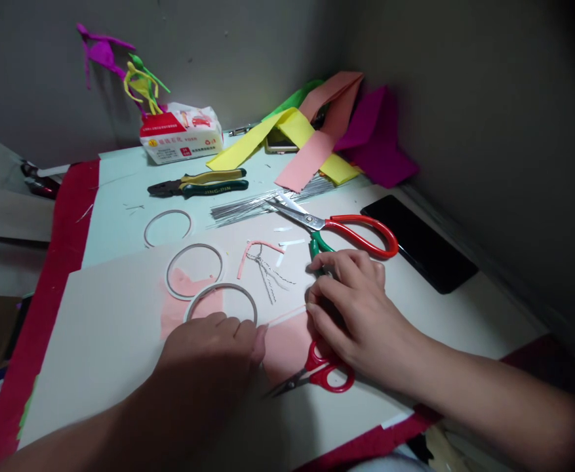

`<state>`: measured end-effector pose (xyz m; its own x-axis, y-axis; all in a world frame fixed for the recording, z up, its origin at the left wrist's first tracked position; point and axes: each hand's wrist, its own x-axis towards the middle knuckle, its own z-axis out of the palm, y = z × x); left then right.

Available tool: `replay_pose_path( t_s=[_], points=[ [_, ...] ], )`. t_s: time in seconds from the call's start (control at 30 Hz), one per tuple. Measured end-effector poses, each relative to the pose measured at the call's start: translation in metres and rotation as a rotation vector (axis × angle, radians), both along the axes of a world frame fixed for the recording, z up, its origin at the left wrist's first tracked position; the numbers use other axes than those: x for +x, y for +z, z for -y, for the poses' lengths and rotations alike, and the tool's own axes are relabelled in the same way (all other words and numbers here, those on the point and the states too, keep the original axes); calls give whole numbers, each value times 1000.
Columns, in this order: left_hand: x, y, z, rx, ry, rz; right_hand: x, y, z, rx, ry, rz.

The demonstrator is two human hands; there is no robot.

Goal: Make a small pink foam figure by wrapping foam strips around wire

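Note:
My left hand (213,351) is closed, knuckles up, just below a tape roll (254,305). A thin pale strip (287,316) runs from its thumb to the pinched fingertips of my right hand (351,301). This strip lies along the top edge of a pink paper piece (284,351). Small red-handled scissors (327,377) rest partly on that paper, under my right wrist. Beyond the hands lies a twisted wire figure (262,262) with a pink strip at its top. Larger scissors (336,226) with red and green handles lie partly behind my right fingers.
Two more tape rings (221,262) (189,221) lie left, one over pink paper (169,318). Pliers (198,183), a wire bundle (238,206), and folded coloured paper (311,154) are farther back. A black phone (419,246) lies right; paper figures (142,85) stand at a tissue pack (183,141).

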<state>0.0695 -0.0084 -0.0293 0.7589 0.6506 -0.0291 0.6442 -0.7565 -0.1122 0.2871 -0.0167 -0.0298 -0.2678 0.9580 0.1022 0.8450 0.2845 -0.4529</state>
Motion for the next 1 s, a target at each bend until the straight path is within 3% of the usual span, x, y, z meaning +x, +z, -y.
replay_pose_path(
  t_s=[0.5,1.0],
  points=[
    [-3,-2,-6,104,-77,61,-2,-1,-2,13,-14,3],
    [-4,-10,-9,112,-16,134,3,8,-11,-70,10,-8]
  ],
)
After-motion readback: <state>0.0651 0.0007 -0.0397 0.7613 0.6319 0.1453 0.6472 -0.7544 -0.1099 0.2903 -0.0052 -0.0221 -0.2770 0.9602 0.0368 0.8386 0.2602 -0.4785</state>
